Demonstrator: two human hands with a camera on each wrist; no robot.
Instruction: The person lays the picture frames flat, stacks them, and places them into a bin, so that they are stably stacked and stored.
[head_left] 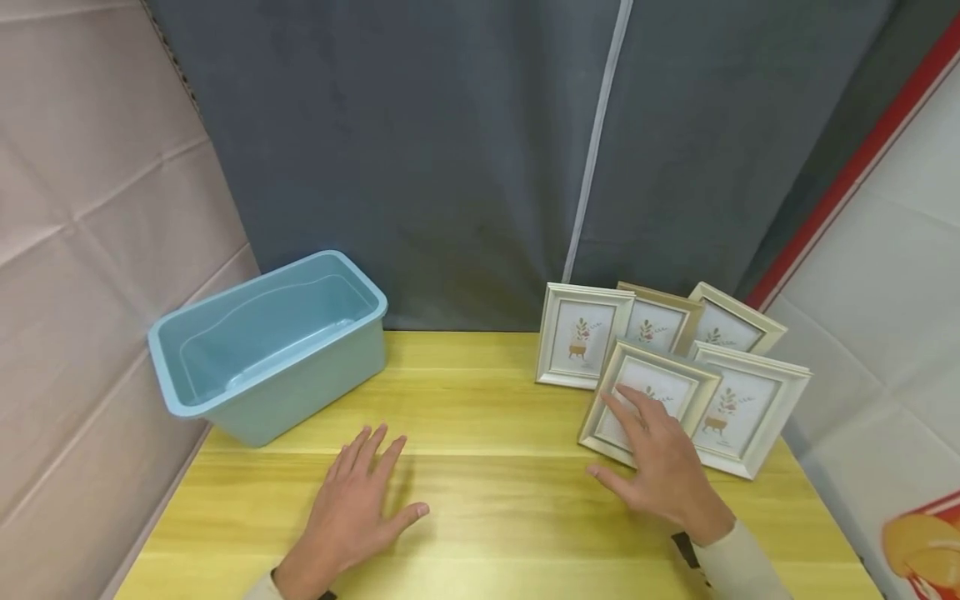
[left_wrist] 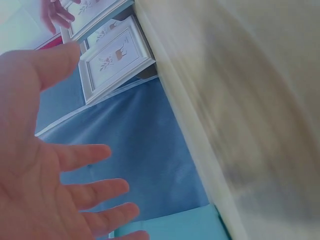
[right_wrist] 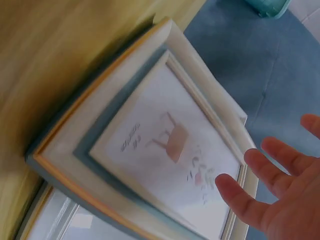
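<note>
My right hand [head_left: 663, 462] is spread in front of a champagne-coloured picture frame [head_left: 675, 385] that leans back at the front of a group. Its fingers overlap that frame in the head view; whether they touch it I cannot tell. In the right wrist view, the fingertips [right_wrist: 230, 187] lie over the edge of the picture frame [right_wrist: 170, 135], which has a potted-plant print. My left hand [head_left: 348, 508] hovers palm down over the wooden table, fingers apart and holding nothing. In the left wrist view, the left hand [left_wrist: 45, 185] has its fingers extended.
Behind and beside the front frame stand several others: a white one [head_left: 551, 333] at left, a tan one [head_left: 686, 321], a cream one [head_left: 768, 329] and a white one [head_left: 772, 417] at right. A blue plastic bin [head_left: 315, 375] stands at the table's [head_left: 480, 500] left; a grey curtain [head_left: 412, 167] hangs behind.
</note>
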